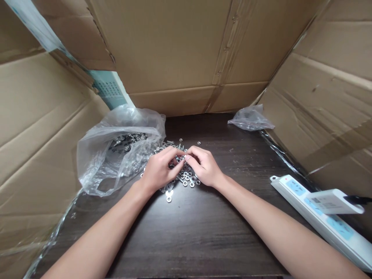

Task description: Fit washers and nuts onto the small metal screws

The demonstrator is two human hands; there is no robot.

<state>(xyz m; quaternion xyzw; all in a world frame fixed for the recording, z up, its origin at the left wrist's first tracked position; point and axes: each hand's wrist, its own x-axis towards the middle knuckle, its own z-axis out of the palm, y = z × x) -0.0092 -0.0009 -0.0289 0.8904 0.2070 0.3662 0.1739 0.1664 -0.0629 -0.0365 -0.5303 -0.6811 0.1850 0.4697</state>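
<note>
Above a loose pile of metal nuts (192, 185), flat washers (169, 199) and bolts (170, 142), my two hands meet fingertip to fingertip. My left hand (159, 168) is closed in a pinch, thumb and index finger together at the middle. My right hand (205, 166) pinches from the other side, its fingertips touching or nearly touching the left ones. A small shiny bit of metal shows between the fingertips, too small and covered to name. Both palms hang over the pile and hide part of it.
Left of the pile lies an open clear plastic bag (95, 155) with more bolts (132, 137) inside. A smaller plastic bag (251, 118) lies at the back right. A white power strip (302, 207) with a plugged-in adapter (334, 201) runs along the right. Cardboard walls (174, 46) enclose the dark table (186, 240).
</note>
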